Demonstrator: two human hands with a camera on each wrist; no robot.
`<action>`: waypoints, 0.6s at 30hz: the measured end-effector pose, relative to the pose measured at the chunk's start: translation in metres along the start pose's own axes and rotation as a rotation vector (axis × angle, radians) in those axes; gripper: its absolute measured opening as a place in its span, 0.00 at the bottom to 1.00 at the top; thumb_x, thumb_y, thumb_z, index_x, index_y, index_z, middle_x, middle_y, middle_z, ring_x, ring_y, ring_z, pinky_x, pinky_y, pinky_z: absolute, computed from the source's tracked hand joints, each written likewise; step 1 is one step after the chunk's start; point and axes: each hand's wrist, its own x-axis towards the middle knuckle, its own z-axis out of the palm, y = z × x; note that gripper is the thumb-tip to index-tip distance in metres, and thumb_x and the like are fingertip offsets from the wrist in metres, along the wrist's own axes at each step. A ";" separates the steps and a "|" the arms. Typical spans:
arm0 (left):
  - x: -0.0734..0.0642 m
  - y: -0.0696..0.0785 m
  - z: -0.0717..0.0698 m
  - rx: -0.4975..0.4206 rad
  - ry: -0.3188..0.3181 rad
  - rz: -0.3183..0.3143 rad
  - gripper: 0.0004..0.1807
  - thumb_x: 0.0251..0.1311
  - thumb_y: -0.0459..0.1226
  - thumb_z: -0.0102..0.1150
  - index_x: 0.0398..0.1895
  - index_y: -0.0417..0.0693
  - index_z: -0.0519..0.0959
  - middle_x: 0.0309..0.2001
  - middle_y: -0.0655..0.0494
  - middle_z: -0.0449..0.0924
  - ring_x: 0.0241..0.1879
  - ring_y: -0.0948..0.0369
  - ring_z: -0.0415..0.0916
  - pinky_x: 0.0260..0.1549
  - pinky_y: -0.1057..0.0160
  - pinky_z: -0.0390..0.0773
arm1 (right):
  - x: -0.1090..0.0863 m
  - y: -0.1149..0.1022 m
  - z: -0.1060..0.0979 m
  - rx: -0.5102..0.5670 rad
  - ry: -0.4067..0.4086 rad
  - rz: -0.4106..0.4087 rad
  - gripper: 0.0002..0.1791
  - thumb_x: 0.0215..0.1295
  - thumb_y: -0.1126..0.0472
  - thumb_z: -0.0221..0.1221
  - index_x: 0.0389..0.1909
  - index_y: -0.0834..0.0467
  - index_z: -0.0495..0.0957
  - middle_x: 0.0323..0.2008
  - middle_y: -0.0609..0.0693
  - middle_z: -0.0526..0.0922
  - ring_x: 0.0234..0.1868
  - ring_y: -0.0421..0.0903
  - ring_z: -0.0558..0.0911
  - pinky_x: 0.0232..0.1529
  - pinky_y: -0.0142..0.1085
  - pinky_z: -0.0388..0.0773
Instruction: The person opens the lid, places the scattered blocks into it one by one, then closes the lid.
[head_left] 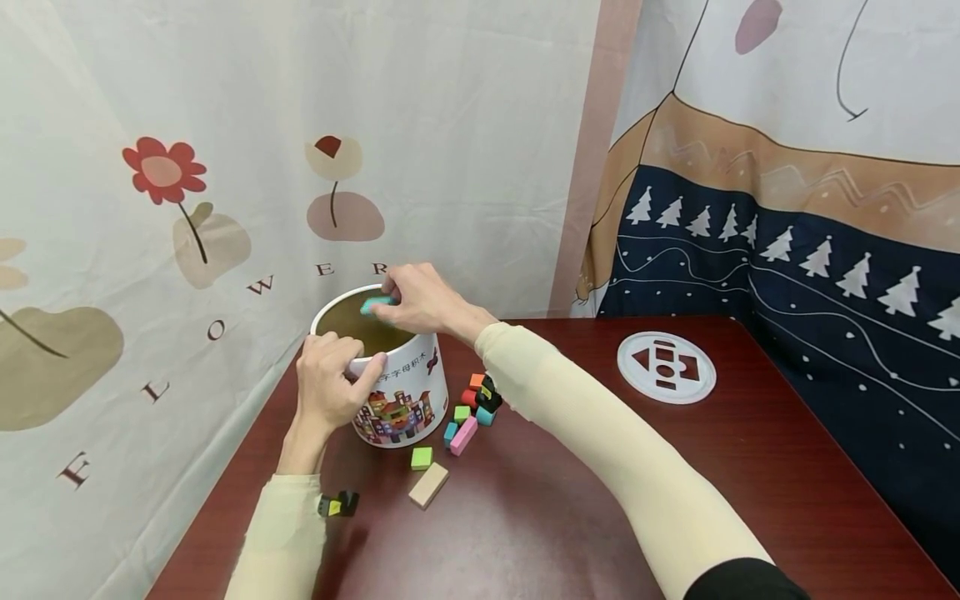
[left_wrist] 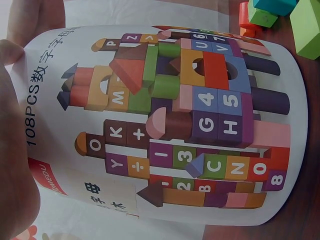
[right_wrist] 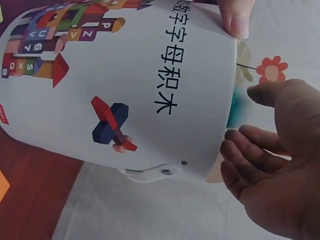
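Note:
My left hand [head_left: 327, 377] grips the near-left rim of a white bucket [head_left: 408, 383], its thumb outside the wall. The bucket, printed with coloured toy blocks and Chinese lettering, stands upright on the table. Over its mouth is my right hand [head_left: 423, 302]. A teal block [head_left: 377, 305] is just past the right fingertips, at the opening. In the right wrist view this teal block [right_wrist: 239, 107] is blurred and partly behind the rim. There, the right hand [right_wrist: 275, 150] has its thumb and fingers parted, with the block clear of them.
Right of the bucket lie several small blocks, including a pink block [head_left: 463, 436] and an orange block [head_left: 477, 381]. Nearer me are a green block [head_left: 422, 458] and a plain wooden block [head_left: 429, 486]. A white round lid [head_left: 666, 395] with shaped holes lies at the right.

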 end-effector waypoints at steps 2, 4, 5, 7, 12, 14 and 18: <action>0.000 0.000 0.000 0.000 0.000 0.000 0.25 0.65 0.51 0.59 0.16 0.47 0.67 0.15 0.54 0.64 0.21 0.53 0.60 0.37 0.46 0.63 | 0.000 0.000 0.000 0.004 -0.002 0.007 0.24 0.78 0.45 0.67 0.59 0.61 0.85 0.54 0.54 0.91 0.53 0.46 0.88 0.55 0.35 0.84; 0.000 0.000 0.000 0.007 -0.003 0.001 0.25 0.66 0.51 0.59 0.16 0.47 0.67 0.15 0.54 0.64 0.22 0.53 0.60 0.37 0.45 0.64 | 0.000 0.000 0.000 0.004 -0.004 0.011 0.28 0.78 0.43 0.66 0.64 0.61 0.84 0.60 0.55 0.90 0.59 0.48 0.88 0.62 0.38 0.85; 0.000 0.000 -0.001 0.015 -0.008 0.000 0.25 0.66 0.51 0.58 0.16 0.47 0.67 0.15 0.53 0.64 0.22 0.53 0.60 0.38 0.45 0.64 | 0.000 0.000 0.000 0.008 -0.005 0.011 0.29 0.78 0.43 0.66 0.66 0.61 0.83 0.62 0.55 0.90 0.61 0.49 0.88 0.65 0.40 0.85; 0.000 0.000 -0.001 0.024 -0.013 0.001 0.25 0.66 0.51 0.58 0.17 0.46 0.67 0.15 0.52 0.64 0.22 0.52 0.60 0.38 0.45 0.64 | 0.000 -0.001 0.000 0.007 -0.009 0.009 0.32 0.78 0.41 0.65 0.70 0.61 0.81 0.66 0.56 0.88 0.66 0.51 0.87 0.69 0.43 0.83; 0.000 0.000 -0.001 0.027 -0.020 -0.007 0.25 0.66 0.51 0.59 0.17 0.46 0.68 0.16 0.51 0.66 0.22 0.51 0.61 0.38 0.44 0.65 | -0.001 -0.001 -0.001 -0.024 -0.040 0.019 0.42 0.79 0.36 0.62 0.83 0.56 0.71 0.80 0.54 0.78 0.81 0.53 0.77 0.82 0.47 0.73; 0.001 0.001 -0.001 0.021 -0.012 -0.007 0.25 0.65 0.51 0.59 0.17 0.46 0.68 0.16 0.51 0.66 0.22 0.51 0.61 0.38 0.43 0.65 | -0.002 -0.001 -0.002 -0.025 -0.059 0.024 0.45 0.79 0.34 0.60 0.86 0.54 0.67 0.84 0.51 0.74 0.86 0.53 0.72 0.86 0.50 0.68; 0.001 0.001 0.000 0.014 0.008 0.002 0.24 0.64 0.51 0.59 0.16 0.46 0.68 0.15 0.52 0.66 0.22 0.51 0.61 0.37 0.43 0.64 | -0.003 0.001 -0.003 -0.003 -0.085 0.020 0.46 0.79 0.32 0.59 0.88 0.53 0.64 0.87 0.50 0.70 0.89 0.53 0.67 0.89 0.54 0.61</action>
